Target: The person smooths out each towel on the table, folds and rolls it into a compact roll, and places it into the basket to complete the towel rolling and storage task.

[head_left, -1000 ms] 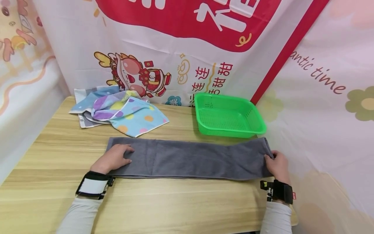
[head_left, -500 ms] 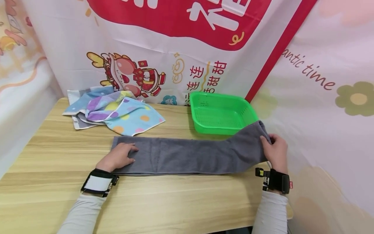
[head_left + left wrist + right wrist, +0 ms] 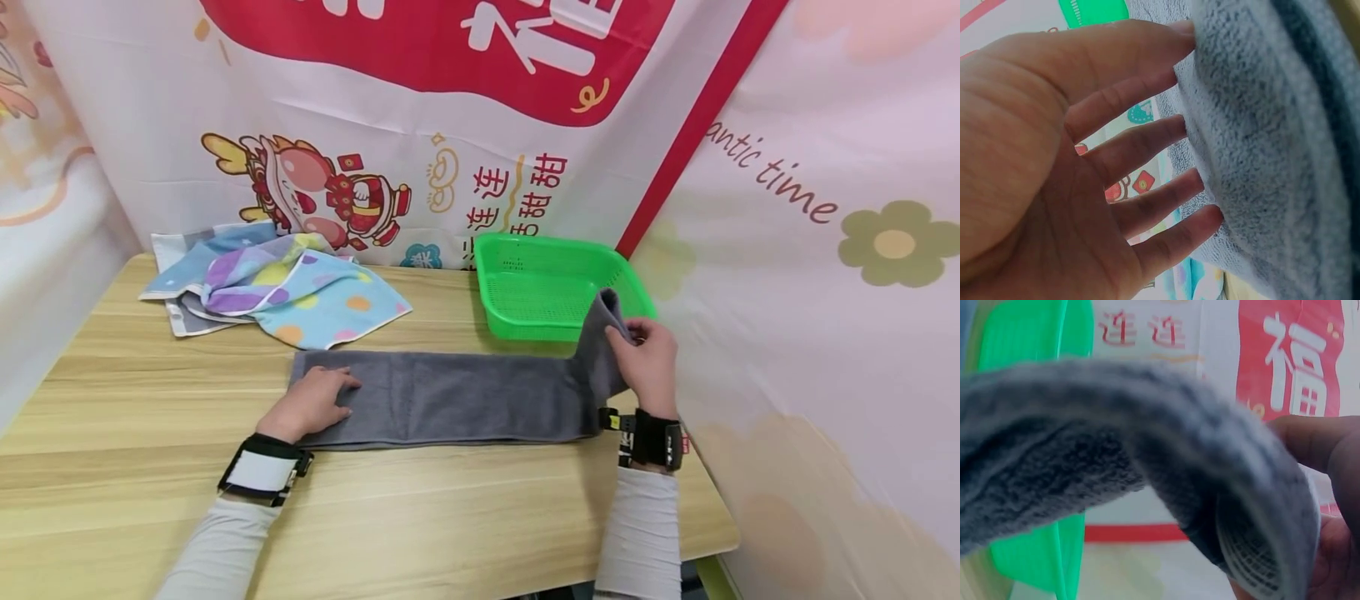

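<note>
A long grey towel (image 3: 480,396), folded into a strip, lies across the table. On its left end rests my left hand (image 3: 315,404), the fingers spread and fairly straight; in the left wrist view their fingertips (image 3: 1194,181) press against the terry cloth. My right hand (image 3: 647,358) pinches the towel's right end between thumb and fingers, holding it raised and bent up off the table. Seen from the right wrist, the lifted towel end (image 3: 1147,412) arches over in layers, with the thumb (image 3: 1310,440) on its outer side and the other fingers partly hidden behind it.
A green plastic basket (image 3: 491,321) stands behind the towel's right part, close to the raised end. Crumpled patterned towels (image 3: 300,287) lie at the back left. The wooden table (image 3: 420,517) ends at a printed cloth backdrop (image 3: 322,83) behind and another at right.
My right hand has lifted the towel's right end and carried it leftward and up, so the flat strip is shorter. The left hand has stayed on the left end. The head view has shifted slightly.
</note>
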The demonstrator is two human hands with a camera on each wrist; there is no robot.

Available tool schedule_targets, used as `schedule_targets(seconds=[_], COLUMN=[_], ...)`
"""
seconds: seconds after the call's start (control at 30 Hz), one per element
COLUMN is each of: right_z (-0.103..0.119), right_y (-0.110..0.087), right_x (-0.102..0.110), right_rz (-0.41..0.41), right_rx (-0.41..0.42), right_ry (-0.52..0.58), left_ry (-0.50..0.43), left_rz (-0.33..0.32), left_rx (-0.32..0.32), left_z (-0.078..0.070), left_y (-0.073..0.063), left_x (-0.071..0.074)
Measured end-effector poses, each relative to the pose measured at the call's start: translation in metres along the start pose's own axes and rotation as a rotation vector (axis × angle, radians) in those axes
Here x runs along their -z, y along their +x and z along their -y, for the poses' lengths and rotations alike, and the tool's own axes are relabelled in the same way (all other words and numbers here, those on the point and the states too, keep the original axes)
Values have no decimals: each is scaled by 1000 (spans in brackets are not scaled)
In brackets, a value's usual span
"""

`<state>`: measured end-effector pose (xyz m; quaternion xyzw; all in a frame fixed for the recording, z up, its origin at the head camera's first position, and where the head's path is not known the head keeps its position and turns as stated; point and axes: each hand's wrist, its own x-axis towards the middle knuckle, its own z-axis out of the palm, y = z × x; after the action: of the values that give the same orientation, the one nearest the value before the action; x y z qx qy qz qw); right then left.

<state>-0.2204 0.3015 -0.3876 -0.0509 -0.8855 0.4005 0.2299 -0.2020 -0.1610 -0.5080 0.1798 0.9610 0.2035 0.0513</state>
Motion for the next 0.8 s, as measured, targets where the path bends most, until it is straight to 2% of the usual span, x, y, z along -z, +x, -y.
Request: schedule_targets(seconds=[0.2, 0.43, 0.6, 0.8], right_z=[20, 55, 74, 80], right_y=[-1, -3, -10, -24], right_x=[-20, -39, -69, -110], right_rz=[34, 43, 93, 193], right_rx=[48, 137, 210, 242], right_ry=[81, 169, 204, 185], left_ry=[12, 17, 13, 22], left_rz=[7, 5, 2, -15], left_rx=[24, 34, 42, 43], left_z=[-7, -10, -10, -12], left_y=[4, 5, 2, 2], left_x=[-3, -4, -4, -5])
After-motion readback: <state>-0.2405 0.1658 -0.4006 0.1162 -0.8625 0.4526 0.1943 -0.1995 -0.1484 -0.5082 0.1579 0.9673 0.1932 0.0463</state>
